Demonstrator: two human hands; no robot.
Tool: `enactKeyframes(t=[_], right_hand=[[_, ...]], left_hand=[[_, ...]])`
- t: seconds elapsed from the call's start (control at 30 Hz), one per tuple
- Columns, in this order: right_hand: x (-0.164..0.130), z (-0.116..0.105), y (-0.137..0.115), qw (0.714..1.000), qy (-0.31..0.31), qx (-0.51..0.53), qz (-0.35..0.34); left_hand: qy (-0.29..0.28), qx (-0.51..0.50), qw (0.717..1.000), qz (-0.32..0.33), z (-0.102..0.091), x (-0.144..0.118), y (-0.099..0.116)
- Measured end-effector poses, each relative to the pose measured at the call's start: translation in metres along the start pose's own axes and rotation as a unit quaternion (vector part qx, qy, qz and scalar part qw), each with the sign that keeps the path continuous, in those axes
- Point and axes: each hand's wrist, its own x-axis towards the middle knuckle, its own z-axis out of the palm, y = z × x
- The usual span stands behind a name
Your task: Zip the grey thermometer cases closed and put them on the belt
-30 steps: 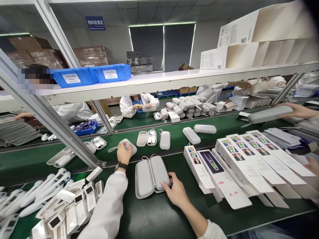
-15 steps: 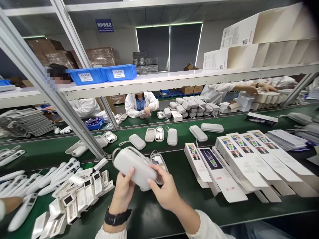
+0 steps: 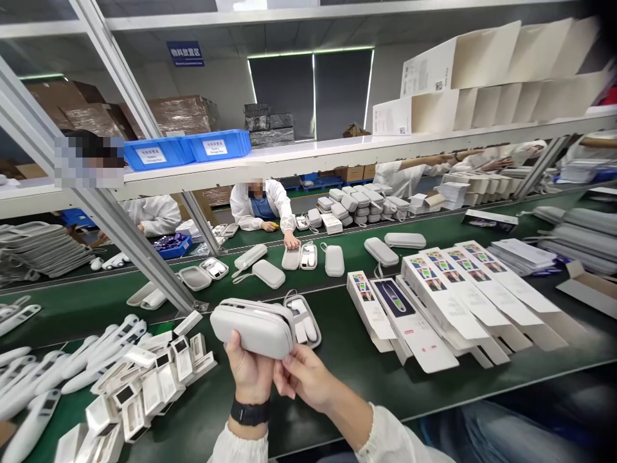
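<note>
A light grey zip case (image 3: 253, 326) is held up in front of me, its long zipped edge facing up and a gap showing along its right end. My left hand (image 3: 253, 373) grips it from below, thumb on the near face. At the lower right corner of the case, my right hand (image 3: 306, 376) has thumb and finger pinched together; whatever small part they pinch is hidden. Just behind, an open grey case (image 3: 315, 328) lies on the green bench with white items inside.
White thermometer-like devices (image 3: 80, 357) and small opened white boxes (image 3: 159, 379) crowd the left. Printed cartons (image 3: 448, 302) lie to the right. A metal post (image 3: 130, 212) slants up on the left. Across the belt, a co-worker's hand (image 3: 291, 240) touches an open case.
Both hands have turned the case so its zipped edge shows; my right hand has slid down to its lower corner. The co-worker has reached forward to an open case on the belt.
</note>
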Motion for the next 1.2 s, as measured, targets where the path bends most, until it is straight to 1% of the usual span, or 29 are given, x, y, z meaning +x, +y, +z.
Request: enactKeyframes(t=[0.07, 0.1, 0.2, 0.27, 0.3, 0.33, 0.37, 0.4, 0.43, 0.47, 0.5, 0.53, 0.57, 0.63, 0.67, 0.7, 0.73, 0.8, 0.83, 0.87, 0.9, 0.93, 0.97, 1.03, 1.07, 1.1, 1.13, 1.17, 1.2], right_hand=[[-0.006, -0.001, 0.000, 0.999, 0.047, 0.001, 0.003], [-0.011, -0.002, -0.004, 0.998, 0.065, 0.003, 0.012], [-0.029, -0.008, -0.026, 0.993, 0.100, 0.043, 0.042], [-0.039, -0.013, -0.046, 0.990, 0.101, 0.061, 0.078], [-0.042, -0.016, -0.056, 0.988, 0.101, 0.054, 0.103], [-0.043, -0.018, -0.064, 0.986, 0.099, 0.036, 0.132], [-0.042, -0.021, -0.071, 0.982, 0.098, 0.012, 0.160], [-0.040, -0.023, -0.076, 0.978, 0.100, -0.012, 0.180], [-0.036, -0.024, -0.080, 0.975, 0.105, -0.034, 0.192], [-0.032, -0.025, -0.081, 0.972, 0.109, -0.052, 0.199], [-0.028, -0.026, -0.081, 0.970, 0.112, -0.065, 0.204], [-0.024, -0.026, -0.081, 0.968, 0.116, -0.072, 0.210], [-0.021, -0.026, -0.080, 0.966, 0.119, -0.074, 0.217], [-0.018, -0.024, -0.080, 0.967, 0.119, -0.056, 0.218], [-0.019, -0.023, -0.082, 0.971, 0.119, -0.040, 0.203], [-0.020, -0.021, -0.086, 0.977, 0.117, -0.024, 0.177], [-0.021, -0.020, -0.090, 0.983, 0.116, -0.015, 0.143], [-0.023, -0.020, -0.100, 0.988, 0.126, -0.026, 0.083], [-0.023, -0.021, -0.104, 0.987, 0.136, -0.053, 0.070], [-0.022, -0.022, -0.107, 0.982, 0.144, -0.099, 0.068], [-0.020, -0.023, -0.108, 0.974, 0.143, -0.163, 0.072], [-0.018, -0.024, -0.107, 0.958, 0.134, -0.242, 0.077], [-0.015, -0.025, -0.105, 0.933, 0.117, -0.330, 0.081], [-0.009, -0.023, -0.098, 0.862, 0.082, -0.495, 0.069], [-0.006, -0.022, -0.094, 0.824, 0.070, -0.559, 0.055], [-0.004, -0.021, -0.091, 0.793, 0.062, -0.605, 0.041], [-0.002, -0.020, -0.089, 0.774, 0.056, -0.631, 0.026], [-0.002, -0.019, -0.088, 0.769, 0.054, -0.637, 0.011], [-0.004, -0.020, -0.088, 0.775, 0.059, -0.629, -0.003]], left_hand=[[0.028, -0.005, 0.997, 0.066, -0.001, 0.004, -0.004], [0.038, 0.007, 0.996, 0.084, -0.003, 0.006, -0.006], [0.046, 0.079, 0.990, 0.103, -0.022, 0.010, -0.010], [0.035, 0.134, 0.985, 0.105, -0.037, 0.009, -0.009], [0.015, 0.170, 0.980, 0.098, -0.044, 0.008, -0.006], [-0.022, 0.218, 0.972, 0.086, -0.047, 0.006, -0.002], [-0.083, 0.276, 0.955, 0.068, -0.049, 0.004, 0.004], [-0.162, 0.340, 0.925, 0.050, -0.047, 0.003, 0.012], [-0.251, 0.402, 0.880, 0.031, -0.043, 0.001, 0.020], [-0.335, 0.453, 0.826, 0.020, -0.038, 0.001, 0.030], [-0.384, 0.495, 0.779, 0.017, -0.030, 0.001, 0.040], [-0.413, 0.533, 0.738, 0.014, -0.023, 0.003, 0.050], [-0.423, 0.572, 0.702, 0.015, -0.016, 0.005, 0.060], [-0.426, 0.637, 0.643, 0.016, -0.003, 0.012, 0.077], [-0.431, 0.655, 0.620, 0.016, 0.001, 0.016, 0.082], [-0.442, 0.661, 0.606, 0.016, 0.005, 0.021, 0.085], [-0.455, 0.654, 0.603, 0.020, 0.007, 0.024, 0.085], [-0.468, 0.623, 0.625, 0.045, 0.010, 0.030, 0.079], [-0.464, 0.612, 0.637, 0.063, 0.011, 0.031, 0.073], [-0.460, 0.612, 0.639, 0.078, 0.011, 0.031, 0.065], [-0.457, 0.624, 0.629, 0.086, 0.011, 0.030, 0.057], [-0.457, 0.646, 0.606, 0.086, 0.010, 0.028, 0.049], [-0.460, 0.675, 0.572, 0.081, 0.010, 0.027, 0.043], [-0.463, 0.728, 0.500, 0.077, 0.010, 0.026, 0.032], [-0.461, 0.747, 0.472, 0.078, 0.011, 0.026, 0.029], [-0.461, 0.762, 0.449, 0.077, 0.012, 0.028, 0.028], [-0.463, 0.769, 0.434, 0.073, 0.014, 0.032, 0.028], [-0.466, 0.769, 0.433, 0.066, 0.017, 0.038, 0.029], [-0.466, 0.757, 0.454, 0.055, 0.020, 0.046, 0.030]])
